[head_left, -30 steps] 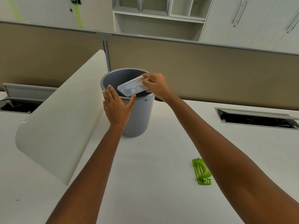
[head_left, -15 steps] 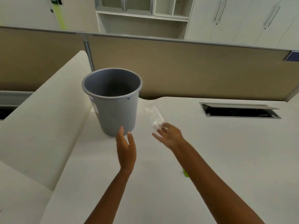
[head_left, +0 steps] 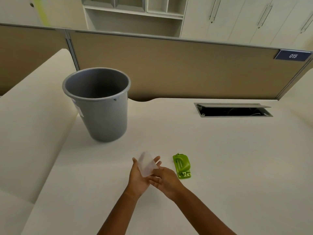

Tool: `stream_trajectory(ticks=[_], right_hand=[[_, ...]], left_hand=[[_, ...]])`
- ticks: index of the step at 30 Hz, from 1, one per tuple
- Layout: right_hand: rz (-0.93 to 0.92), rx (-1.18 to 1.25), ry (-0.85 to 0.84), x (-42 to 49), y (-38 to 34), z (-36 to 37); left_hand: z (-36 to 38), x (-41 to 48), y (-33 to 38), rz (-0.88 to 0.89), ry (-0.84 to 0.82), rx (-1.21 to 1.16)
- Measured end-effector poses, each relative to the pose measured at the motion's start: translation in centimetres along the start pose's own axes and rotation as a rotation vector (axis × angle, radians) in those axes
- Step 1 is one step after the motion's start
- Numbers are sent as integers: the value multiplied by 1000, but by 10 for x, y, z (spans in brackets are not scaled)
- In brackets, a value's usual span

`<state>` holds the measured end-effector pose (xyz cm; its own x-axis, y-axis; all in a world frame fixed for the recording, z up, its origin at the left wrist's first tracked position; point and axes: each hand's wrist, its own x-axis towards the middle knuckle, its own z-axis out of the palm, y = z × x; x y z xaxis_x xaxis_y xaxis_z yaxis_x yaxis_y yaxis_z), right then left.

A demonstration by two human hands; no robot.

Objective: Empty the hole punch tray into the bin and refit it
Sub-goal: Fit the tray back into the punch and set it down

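A translucent plastic tray (head_left: 146, 165) is held low over the white desk between both hands. My left hand (head_left: 138, 178) lies palm up beneath it, fingers spread around its edge. My right hand (head_left: 165, 179) pinches the tray's near corner from the right. The green hole punch (head_left: 182, 165) lies upside down on the desk just right of my hands, apart from them. The grey bin (head_left: 100, 106) stands upright on the desk, up and to the left, well away from the tray.
A white curved divider (head_left: 32, 126) runs along the left of the desk. An open cable hatch (head_left: 232, 110) sits at the back right. A tan partition (head_left: 177, 68) closes the desk's far edge, with cabinets behind.
Both hands drew back from the bin toward me. The tray came away from over the bin and now rests on my left palm, beside the hole punch.
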<state>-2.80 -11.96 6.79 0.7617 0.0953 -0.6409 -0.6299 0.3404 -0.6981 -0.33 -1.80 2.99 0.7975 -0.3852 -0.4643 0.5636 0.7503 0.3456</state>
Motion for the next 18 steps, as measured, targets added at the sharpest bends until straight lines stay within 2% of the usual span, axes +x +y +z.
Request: stream_trajectory(ticks=[3,5,7,8,11,18], right_hand=[[-66,-96,33,-3,-1,-9],[-275,-343,263,4,-6,-24],[-514,-731,524,11,-14,-44],[-564,-852,593,14,-17,-54],[-459,-876,674,28,-24,-77],[-281,-692,642,50,-29,-90]], left_hand=[[-2,2,-3,57,5,-22],[-5,4,-2,78,32,-32],[-9,4,0,68,45,-5],[-10,4,0,61,43,4],[-14,2,-1,43,24,5],[-14,-4,-2,-12,-5,33]])
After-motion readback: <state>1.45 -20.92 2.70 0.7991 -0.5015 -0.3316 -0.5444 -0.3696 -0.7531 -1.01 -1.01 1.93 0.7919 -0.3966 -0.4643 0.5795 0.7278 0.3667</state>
